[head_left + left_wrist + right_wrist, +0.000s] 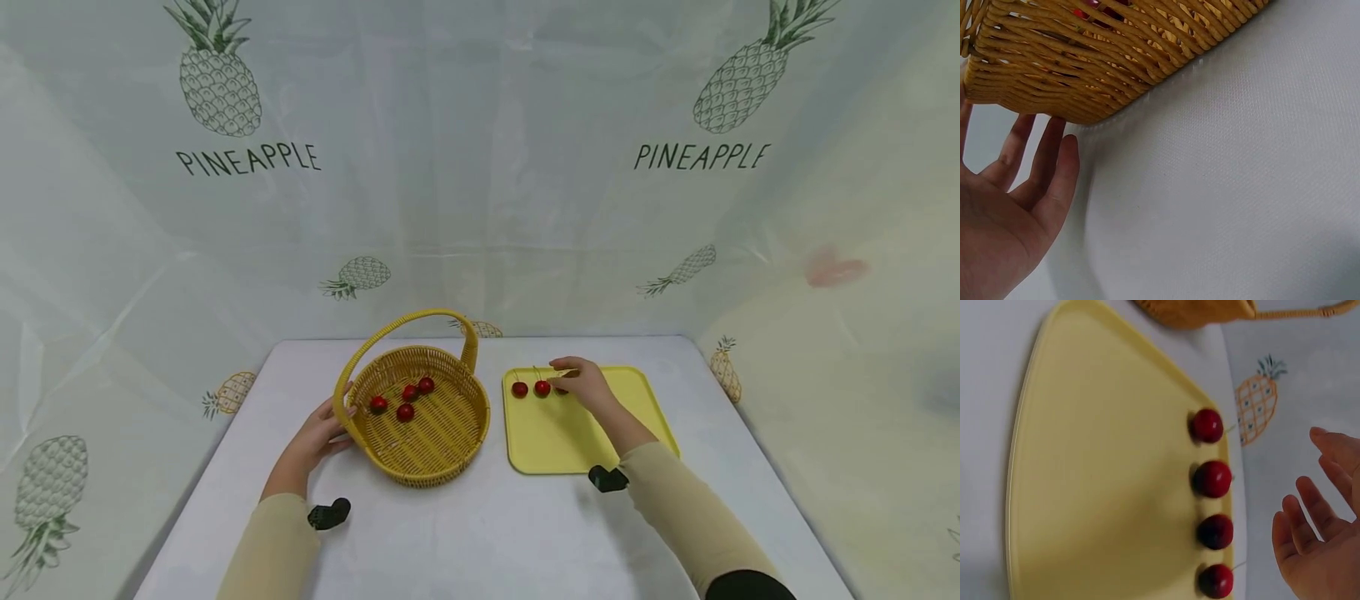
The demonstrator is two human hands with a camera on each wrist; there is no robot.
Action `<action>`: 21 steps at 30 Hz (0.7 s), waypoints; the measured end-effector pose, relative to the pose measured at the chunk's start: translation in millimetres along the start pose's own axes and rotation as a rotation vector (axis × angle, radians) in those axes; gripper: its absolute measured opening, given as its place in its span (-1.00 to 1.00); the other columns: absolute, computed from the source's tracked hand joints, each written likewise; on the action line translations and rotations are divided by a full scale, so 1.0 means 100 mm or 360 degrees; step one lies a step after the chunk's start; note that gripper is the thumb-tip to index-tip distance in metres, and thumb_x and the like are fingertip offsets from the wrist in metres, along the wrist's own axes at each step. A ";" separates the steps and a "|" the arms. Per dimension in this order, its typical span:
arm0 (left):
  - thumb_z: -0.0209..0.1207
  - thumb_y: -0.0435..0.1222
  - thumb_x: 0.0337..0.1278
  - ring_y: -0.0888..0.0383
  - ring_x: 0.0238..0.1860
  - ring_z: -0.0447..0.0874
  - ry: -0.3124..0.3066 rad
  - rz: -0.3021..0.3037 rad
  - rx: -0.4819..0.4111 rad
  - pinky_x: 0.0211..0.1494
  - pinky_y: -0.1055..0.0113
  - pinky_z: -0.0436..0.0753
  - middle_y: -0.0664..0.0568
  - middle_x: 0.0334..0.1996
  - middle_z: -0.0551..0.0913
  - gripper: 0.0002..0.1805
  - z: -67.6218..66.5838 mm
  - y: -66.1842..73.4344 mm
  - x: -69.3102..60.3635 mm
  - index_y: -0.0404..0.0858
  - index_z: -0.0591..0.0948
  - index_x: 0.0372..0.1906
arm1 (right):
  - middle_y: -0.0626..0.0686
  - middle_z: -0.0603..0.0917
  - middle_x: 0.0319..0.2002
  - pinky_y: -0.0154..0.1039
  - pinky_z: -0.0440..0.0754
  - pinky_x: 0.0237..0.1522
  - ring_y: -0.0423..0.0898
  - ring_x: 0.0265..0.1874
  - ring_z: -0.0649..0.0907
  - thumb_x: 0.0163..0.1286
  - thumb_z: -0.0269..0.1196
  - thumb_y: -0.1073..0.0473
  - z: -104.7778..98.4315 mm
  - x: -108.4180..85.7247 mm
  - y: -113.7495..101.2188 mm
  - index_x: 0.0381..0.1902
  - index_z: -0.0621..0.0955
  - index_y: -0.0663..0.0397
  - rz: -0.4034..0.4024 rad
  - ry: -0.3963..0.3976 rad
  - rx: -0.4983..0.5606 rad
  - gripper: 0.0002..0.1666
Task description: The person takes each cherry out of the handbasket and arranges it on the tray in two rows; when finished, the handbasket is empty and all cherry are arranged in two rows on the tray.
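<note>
Sleeves: beige, closest to lens; left sleeve comes up from 7 o'clock, right sleeve from 5 o'clock, black band on the latter.
Wrist devices: small, black, one by each cuff, left wrist device and right wrist device.
Left hand: left hand at the wicker basket's 9 o'clock side, fingers fairly straight and spread, fingertips against the outer wall by the handle foot; looks like steadying, not lifting.
Wicker basket: round, yellow-brown wicker basket, upright on the table; arched handle stands over its far side.
Basket cherries: four red basket cherries, loose on the woven floor between 9 and 12 o'clock.
Serving tray: yellow, rectangular serving tray, at the basket's 3 o'clock, apart from it.
Tray cherries: four tray cherries in a row along the 12 o'clock edge, some stems showing; head view has the fourth hidden by the hand.
Right hand: right hand over the tray's 12 o'clock edge, fingertips toward 9 o'clock by the third cherry from the left; thumb and fingers apart, nothing held that shows. Contact with fruit: cannot tell.
Step in hand: probably reaching for or setting down a cherry in that row; a still doesn't settle which.
Next move: if picking, calls for a narrow thumb-and-finger pinch on one cherry or stem without nudging neighbours, left hand keeping the basket steady.
Backdrop: pineapple-print sheet behind, toward 12 o'clock.
</note>
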State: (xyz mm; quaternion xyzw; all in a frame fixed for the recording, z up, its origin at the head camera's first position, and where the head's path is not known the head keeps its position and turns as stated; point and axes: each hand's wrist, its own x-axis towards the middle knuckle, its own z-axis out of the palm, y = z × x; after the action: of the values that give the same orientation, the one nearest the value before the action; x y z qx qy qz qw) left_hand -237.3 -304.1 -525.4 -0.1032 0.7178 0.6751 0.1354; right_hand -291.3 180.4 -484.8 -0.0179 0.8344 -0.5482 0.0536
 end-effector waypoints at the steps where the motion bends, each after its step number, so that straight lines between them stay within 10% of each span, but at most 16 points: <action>1: 0.14 -0.14 0.37 -0.02 0.09 0.57 0.0005 -0.0003 -0.0010 0.15 -0.04 0.54 -0.25 0.41 0.22 -0.25 0.00 0.00 0.00 0.07 0.09 0.55 | 0.33 0.51 0.16 0.17 0.55 -0.02 0.13 -0.11 0.57 0.30 0.33 0.30 0.03 -0.01 -0.04 0.16 0.56 0.32 -0.0012 -0.0018 0.0001 -0.53; 21: 0.14 -0.14 0.37 -0.06 0.12 0.55 0.0005 0.0012 -0.0006 0.14 -0.04 0.55 -0.26 0.38 0.25 -0.25 -0.03 -0.01 0.03 0.07 0.09 0.55 | 0.17 0.64 0.02 -0.17 0.62 -0.14 0.00 -0.11 0.59 0.24 0.39 0.25 0.70 -0.17 -0.56 0.04 0.66 0.17 -0.0268 -0.0409 -0.0087 -0.61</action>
State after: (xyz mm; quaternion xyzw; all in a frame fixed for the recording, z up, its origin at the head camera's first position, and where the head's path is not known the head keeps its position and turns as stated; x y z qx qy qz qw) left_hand -240.0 -306.7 -527.3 -0.1018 0.7172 0.6767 0.1317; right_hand -268.5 95.8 -459.2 -0.1594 0.8309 -0.5209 0.1133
